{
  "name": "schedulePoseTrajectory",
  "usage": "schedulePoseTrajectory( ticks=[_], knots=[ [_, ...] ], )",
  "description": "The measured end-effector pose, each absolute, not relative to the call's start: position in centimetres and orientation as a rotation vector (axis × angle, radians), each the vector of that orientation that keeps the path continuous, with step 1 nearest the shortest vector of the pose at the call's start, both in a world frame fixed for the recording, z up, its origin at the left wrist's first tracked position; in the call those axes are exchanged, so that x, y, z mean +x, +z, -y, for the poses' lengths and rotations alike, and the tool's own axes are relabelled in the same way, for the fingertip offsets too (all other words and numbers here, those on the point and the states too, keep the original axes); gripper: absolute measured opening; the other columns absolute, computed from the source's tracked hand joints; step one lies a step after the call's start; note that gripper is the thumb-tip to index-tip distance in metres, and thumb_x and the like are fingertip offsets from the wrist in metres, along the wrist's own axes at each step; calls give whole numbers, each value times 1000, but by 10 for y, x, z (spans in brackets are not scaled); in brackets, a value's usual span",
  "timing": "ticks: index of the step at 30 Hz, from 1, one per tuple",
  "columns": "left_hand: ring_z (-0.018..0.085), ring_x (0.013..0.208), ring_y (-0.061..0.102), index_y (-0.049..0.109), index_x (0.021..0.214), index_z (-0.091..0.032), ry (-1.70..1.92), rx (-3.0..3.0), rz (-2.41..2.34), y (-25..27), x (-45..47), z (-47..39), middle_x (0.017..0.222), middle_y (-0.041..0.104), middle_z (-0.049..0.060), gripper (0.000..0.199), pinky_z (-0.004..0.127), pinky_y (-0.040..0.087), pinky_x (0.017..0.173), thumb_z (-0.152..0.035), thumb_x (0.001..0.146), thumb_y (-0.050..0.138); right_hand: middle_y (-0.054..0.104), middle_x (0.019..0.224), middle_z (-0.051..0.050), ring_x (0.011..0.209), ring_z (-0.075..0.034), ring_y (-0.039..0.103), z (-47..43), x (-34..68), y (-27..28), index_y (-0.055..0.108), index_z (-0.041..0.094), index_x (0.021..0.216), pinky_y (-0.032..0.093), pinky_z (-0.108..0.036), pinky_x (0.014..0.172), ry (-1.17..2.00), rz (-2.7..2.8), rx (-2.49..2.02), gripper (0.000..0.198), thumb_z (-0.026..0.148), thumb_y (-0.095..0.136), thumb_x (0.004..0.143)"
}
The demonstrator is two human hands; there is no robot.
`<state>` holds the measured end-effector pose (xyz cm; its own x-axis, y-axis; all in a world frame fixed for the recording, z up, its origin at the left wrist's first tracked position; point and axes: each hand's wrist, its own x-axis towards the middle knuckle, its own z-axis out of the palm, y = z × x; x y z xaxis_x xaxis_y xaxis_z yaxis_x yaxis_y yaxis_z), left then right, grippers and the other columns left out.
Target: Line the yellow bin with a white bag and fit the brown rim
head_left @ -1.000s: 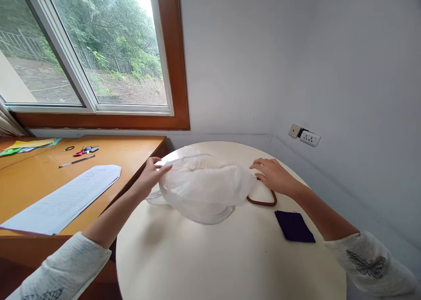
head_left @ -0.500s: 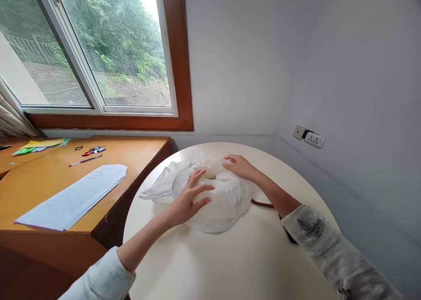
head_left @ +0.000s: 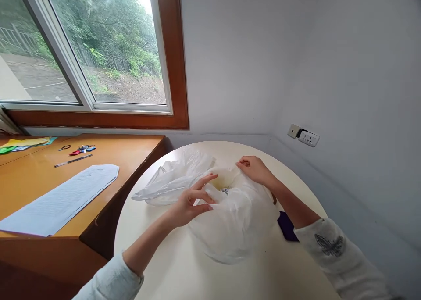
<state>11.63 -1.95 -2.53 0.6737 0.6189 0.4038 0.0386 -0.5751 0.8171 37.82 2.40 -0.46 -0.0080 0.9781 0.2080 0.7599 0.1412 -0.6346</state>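
Observation:
A thin white plastic bag [head_left: 237,221] stands puffed out on the round table, its mouth turned up towards me. Through the opening shows a pale yellowish inside and a small silvery, patterned thing [head_left: 225,191] that I cannot make out. My left hand [head_left: 189,203] is at the near left of the mouth, thumb and a finger pinching the rim while the index finger reaches over the opening. On the far right of the rim, my right hand [head_left: 255,170] grips the film between closed fingertips. A second crumpled white plastic bag [head_left: 174,177] lies just behind, to the left.
Under my right forearm lies a dark purple flat thing [head_left: 287,226], near a brown cord or strap [head_left: 274,199]. The wooden desk [head_left: 138,159] at left bears paper sheets [head_left: 66,199], a pen [head_left: 73,160] and keys [head_left: 83,149]. A socket [head_left: 308,137] is on the wall.
The bag's mouth has been spread wider and the bag has puffed up towards me. My right hand has moved right and closed on the rim; the left hand's fingers have drawn together.

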Motion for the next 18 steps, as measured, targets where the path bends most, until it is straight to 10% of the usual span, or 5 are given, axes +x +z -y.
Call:
schedulePoseTrajectory(
  ticks=[11, 18],
  knots=[
    [21, 121, 41, 63, 91, -21, 853, 2719, -573, -16, 105, 78, 119, 52, 7, 20, 47, 27, 108, -9, 83, 49, 48, 51, 3, 51, -12, 44, -45, 390, -35, 58, 20, 65, 31, -25, 51, 479, 1759, -1697, 25, 41, 50, 75],
    [22, 120, 42, 48, 116, -24, 833, 2894, -575, -16, 100, 89, 120, 53, 7, 36, 48, 24, 109, -16, 82, 53, 54, 106, -6, 98, -19, 51, 6, 388, -8, 45, 27, 115, 42, -33, 80, 330, 1635, -1390, 40, 46, 47, 80]
  ],
)
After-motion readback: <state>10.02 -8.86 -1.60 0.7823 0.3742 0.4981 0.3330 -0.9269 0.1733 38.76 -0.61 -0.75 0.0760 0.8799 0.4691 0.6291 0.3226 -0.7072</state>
